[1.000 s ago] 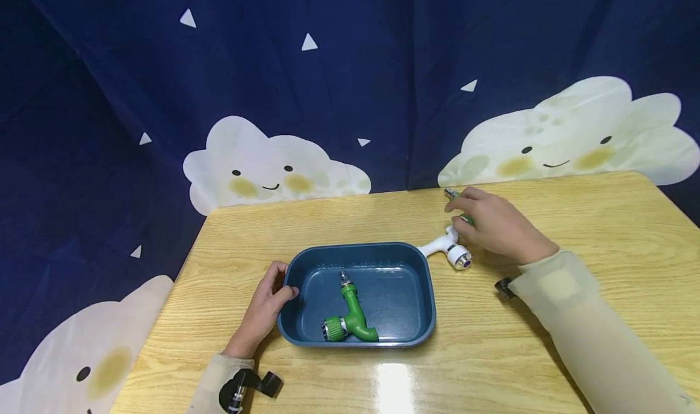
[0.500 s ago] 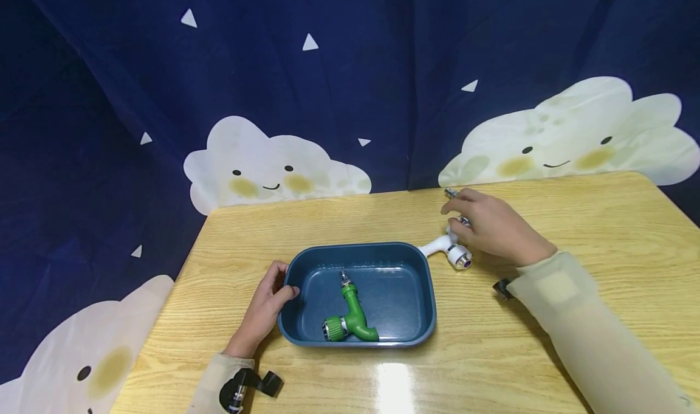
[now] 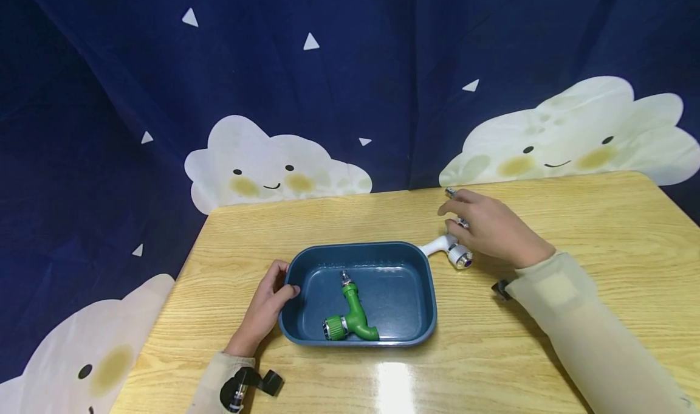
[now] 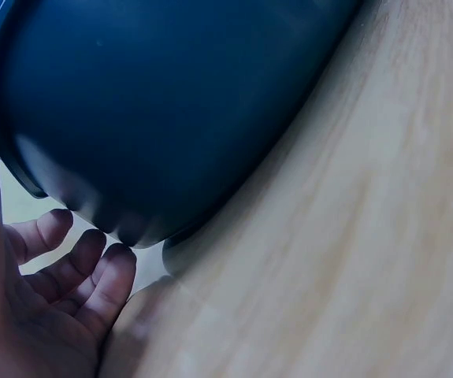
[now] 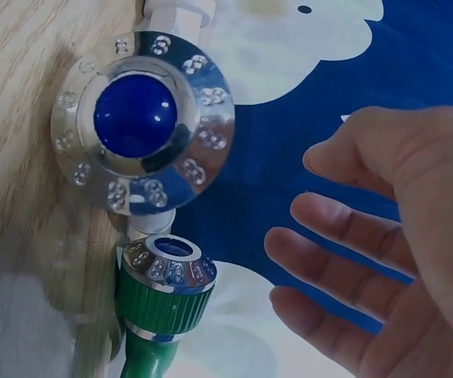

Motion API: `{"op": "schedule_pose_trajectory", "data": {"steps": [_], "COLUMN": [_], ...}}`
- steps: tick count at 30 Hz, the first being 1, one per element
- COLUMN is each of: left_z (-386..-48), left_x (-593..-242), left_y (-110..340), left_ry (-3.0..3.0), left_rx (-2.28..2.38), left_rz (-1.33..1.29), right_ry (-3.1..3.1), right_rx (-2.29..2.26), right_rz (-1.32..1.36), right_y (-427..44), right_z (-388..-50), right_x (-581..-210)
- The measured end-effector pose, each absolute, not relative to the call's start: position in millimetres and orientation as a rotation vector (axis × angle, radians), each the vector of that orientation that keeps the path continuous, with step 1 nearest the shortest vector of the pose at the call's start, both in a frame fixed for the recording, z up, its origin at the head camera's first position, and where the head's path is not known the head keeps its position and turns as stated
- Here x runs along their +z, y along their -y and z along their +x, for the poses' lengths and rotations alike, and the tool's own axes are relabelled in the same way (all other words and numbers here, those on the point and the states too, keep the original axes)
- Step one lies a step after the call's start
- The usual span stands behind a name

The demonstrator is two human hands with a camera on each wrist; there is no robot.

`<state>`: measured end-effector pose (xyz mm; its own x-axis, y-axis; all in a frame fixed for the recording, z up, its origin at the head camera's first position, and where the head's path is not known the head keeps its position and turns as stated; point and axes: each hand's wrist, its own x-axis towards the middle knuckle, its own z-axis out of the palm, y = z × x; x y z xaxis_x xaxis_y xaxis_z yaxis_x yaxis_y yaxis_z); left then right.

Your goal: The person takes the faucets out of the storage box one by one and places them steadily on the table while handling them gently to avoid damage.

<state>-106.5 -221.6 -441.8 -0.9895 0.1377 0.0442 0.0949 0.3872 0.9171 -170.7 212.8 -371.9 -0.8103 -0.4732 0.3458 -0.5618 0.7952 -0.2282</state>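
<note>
My left hand (image 3: 267, 307) grips the left end of a blue plastic basin (image 3: 356, 345), thumb over the rim and fingers against the outer wall. Lying in the basin is a green tap (image 3: 355, 317) with a chrome-tipped inlet. My right hand (image 3: 492, 225) hovers with parted, bent fingers above a second green tap (image 5: 167, 303), holding nothing. From the head, that tap is mostly hidden under the hand. A white tap (image 3: 440, 244) lies beside it, touching or very near the basin's right end; its chrome knob (image 5: 143, 189) with a blue cap fills the right wrist view.
Everything stands on a wooden table (image 3: 492, 353). A dark blue curtain (image 3: 394, 86) with white cloud faces hangs right behind the table's far edge. Black wrist camera mounts (image 3: 248, 386) sit on both sleeves.
My right hand has shifted slightly left over the taps. The green part seen under its fingers earlier now shows chrome instead. My left hand and the basin have stayed put.
</note>
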Motion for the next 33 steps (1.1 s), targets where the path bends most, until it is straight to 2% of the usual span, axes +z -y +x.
{"op": "schedule_pose_trajectory", "data": {"steps": [33], "left_z": [-106.9], "left_x": [-442.8], "left_y": [222.1], "left_ry": [-2.585], "left_rx": [1.701], "left_rz": [0.194], "right_ry": [2.708], "right_rx": [0.431], "right_rz": [0.836], "right_y": [-204.2], "right_z": [-163.6], "right_x": [-366.2]}}
